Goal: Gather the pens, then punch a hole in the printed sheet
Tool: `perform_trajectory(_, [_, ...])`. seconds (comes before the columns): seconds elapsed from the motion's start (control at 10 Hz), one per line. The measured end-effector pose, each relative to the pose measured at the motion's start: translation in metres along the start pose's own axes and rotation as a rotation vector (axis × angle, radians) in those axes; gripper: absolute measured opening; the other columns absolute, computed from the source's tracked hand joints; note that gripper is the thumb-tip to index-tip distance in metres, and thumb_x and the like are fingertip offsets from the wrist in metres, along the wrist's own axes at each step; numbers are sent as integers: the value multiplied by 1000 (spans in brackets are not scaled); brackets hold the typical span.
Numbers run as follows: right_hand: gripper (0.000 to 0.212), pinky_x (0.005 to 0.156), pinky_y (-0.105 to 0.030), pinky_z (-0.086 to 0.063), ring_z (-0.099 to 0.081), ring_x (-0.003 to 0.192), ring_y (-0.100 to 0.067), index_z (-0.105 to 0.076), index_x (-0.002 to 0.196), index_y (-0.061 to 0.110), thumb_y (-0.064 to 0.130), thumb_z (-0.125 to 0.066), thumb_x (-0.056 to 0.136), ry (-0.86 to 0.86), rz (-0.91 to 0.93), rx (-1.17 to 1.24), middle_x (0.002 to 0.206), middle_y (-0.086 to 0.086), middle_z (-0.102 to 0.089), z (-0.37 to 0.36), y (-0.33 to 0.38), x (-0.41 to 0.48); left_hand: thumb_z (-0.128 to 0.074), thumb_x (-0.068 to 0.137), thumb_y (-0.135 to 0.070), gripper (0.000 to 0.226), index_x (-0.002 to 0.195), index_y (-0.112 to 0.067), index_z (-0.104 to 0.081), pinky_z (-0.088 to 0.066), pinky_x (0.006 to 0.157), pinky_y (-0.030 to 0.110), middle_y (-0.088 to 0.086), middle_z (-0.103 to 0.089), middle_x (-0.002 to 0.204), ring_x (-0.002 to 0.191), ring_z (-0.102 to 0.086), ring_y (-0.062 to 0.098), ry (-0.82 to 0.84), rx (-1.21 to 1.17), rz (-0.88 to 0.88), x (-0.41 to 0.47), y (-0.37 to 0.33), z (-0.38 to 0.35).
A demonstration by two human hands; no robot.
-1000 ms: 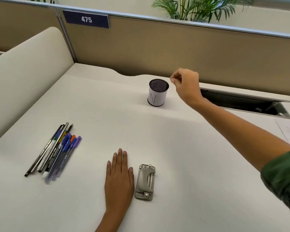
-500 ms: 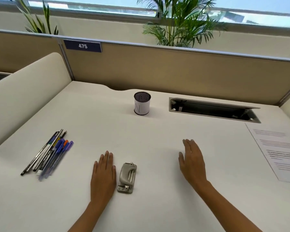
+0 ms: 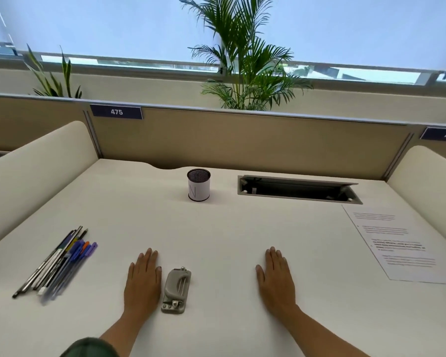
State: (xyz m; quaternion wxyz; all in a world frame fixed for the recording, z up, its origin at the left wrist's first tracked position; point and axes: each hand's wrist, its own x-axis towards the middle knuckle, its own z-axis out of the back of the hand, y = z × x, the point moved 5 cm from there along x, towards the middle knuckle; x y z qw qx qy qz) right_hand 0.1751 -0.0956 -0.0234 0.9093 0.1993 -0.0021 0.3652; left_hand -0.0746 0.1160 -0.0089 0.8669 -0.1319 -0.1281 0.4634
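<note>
Several pens (image 3: 57, 262) lie bunched side by side at the left of the white desk (image 3: 216, 228). A mesh pen cup (image 3: 198, 184) with a white label stands upright, far centre. The printed sheet (image 3: 399, 244) lies flat at the right. A grey hole punch (image 3: 177, 289) sits near the front, just right of my left hand (image 3: 142, 282), which lies flat on the desk with straight fingers. My right hand (image 3: 276, 282) also rests flat, palm down, between the punch and the sheet. Neither hand holds anything.
An open cable tray slot (image 3: 298, 188) is cut into the desk behind the sheet. Beige partition walls (image 3: 242, 140) close the back, and padded dividers (image 3: 31, 171) flank both sides. Plants stand beyond the partition.
My right hand came back from beside the pen cup and settled flat on the desk. The view tilted upward. My left hand stayed flat beside the punch.
</note>
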Motion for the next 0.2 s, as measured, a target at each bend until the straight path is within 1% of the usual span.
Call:
perform_trajectory(0.1, [60,117,-24,11,-2,149,-17,-7,151,9,40,-20,102,-21,28,-48,162,-5,-5,8,3,9,-30,102,-24,50,147,-4,-23,-13,119,45,13,-21,156,146,-17,28,-7,-4,1,15,0,5])
perform_trajectory(0.2, [77,117,-26,13,-8,149,-23,-13,150,5,49,10,93,-112,116,-72,160,-11,-10,27,15,36,-37,101,-20,53,147,-1,-20,-10,119,49,16,-18,156,146,-15,32,-128,-4,-53,48,-13,29])
